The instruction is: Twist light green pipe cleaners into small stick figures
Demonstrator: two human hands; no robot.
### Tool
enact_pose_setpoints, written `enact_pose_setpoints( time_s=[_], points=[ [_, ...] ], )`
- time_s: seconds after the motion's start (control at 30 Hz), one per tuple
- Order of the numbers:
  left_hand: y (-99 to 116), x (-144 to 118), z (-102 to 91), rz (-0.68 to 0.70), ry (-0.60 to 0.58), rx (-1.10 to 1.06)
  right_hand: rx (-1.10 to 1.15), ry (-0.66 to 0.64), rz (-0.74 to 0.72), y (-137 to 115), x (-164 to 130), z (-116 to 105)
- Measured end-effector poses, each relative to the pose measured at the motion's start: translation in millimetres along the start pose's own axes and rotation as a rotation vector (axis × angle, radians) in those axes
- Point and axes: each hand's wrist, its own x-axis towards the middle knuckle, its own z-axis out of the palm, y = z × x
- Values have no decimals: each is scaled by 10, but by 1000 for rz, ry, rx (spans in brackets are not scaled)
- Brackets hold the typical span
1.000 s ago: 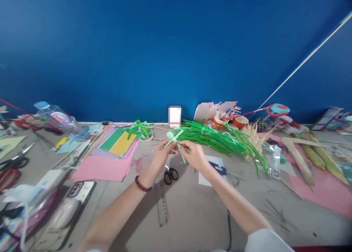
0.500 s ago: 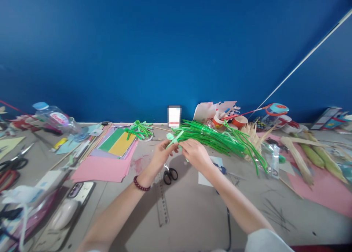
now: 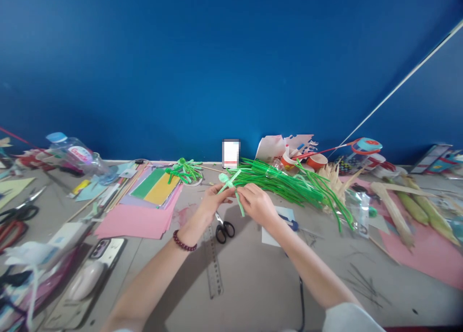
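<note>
Head view: left hand [image 3: 212, 201] and right hand [image 3: 257, 204] pinch a pale-green figure [image 3: 229, 183], round knob [image 3: 223, 177] at eleven o'clock, strip [image 3: 241, 206] at five.

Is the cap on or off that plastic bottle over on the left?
On: the blue cap covers the mouth of the bottle.

The pipe-cleaner shape [image 3: 224, 178] between the fingers [image 3: 246, 193] is pale green. Just beyond them to the right, the pipe-cleaner bundle [image 3: 285, 185] is vivid green. Left of the fingers, the green sheet [image 3: 148, 183] borders the yellow sheet [image 3: 161, 189], above plain pink paper [image 3: 133, 221]. Nearer than the fingers, the scissors [image 3: 220, 234] have black handles, the bracelet [image 3: 185, 246] dark red beads. Beyond them, the wall [image 3: 231, 71] is plain deep blue.
</note>
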Motion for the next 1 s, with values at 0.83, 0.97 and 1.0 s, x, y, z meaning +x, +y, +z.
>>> enact_pose_setpoints(
  time_s=[0.83, 0.97, 1.0],
  points=[
    [-194, 1, 131, -6, -79, -243, 270, 244, 231, -57, -21, 12],
    [-196, -18, 125, 53, -14, -138, 257, 290, 218, -90, -30, 65],
    [-184, -20, 116, 67, -9, -96, 250, 296, 217, -96, -34, 75]
  ],
)
